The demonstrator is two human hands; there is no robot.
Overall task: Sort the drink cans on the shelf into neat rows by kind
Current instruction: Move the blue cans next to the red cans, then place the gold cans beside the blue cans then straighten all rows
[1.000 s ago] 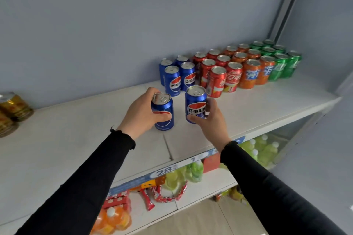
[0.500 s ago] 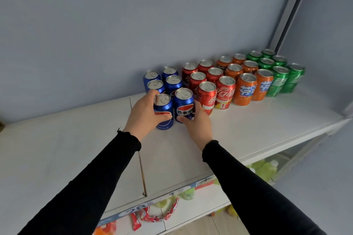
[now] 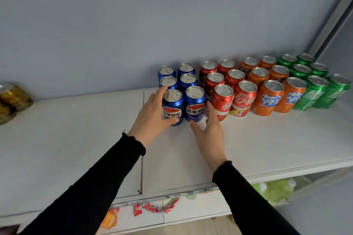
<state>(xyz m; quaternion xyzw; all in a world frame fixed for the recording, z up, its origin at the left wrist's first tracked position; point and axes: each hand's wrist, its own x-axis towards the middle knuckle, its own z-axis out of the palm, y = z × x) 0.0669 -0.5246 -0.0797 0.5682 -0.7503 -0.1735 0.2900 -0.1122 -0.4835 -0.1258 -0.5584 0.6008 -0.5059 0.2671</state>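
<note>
On the white shelf point(image 3: 267, 139), cans stand in rows running back to the wall: blue cans point(image 3: 188, 79), red cans point(image 3: 242, 99), orange cans point(image 3: 267, 99) and green cans point(image 3: 313, 93). My left hand point(image 3: 150, 118) wraps the front-left blue can point(image 3: 172, 108), fingers behind it and thumb across its lower front. My right hand point(image 3: 208, 133) is spread open at the base of the front-right blue can point(image 3: 195, 106). Its thumb lies below the can and its fingers sit between that can and the front red can point(image 3: 222, 101).
Gold cans point(image 3: 13, 99) lie at the shelf's far left. A grey upright post point(image 3: 328, 25) rises at the right behind the green cans. On the lower shelf are green bottles point(image 3: 275, 191), red snack packets point(image 3: 156, 208) and an orange bottle point(image 3: 110, 219).
Both hands pushed the two blue cans back until they stand as the front pair of the blue rows. My right hand has opened off its can; my left still holds its can.
</note>
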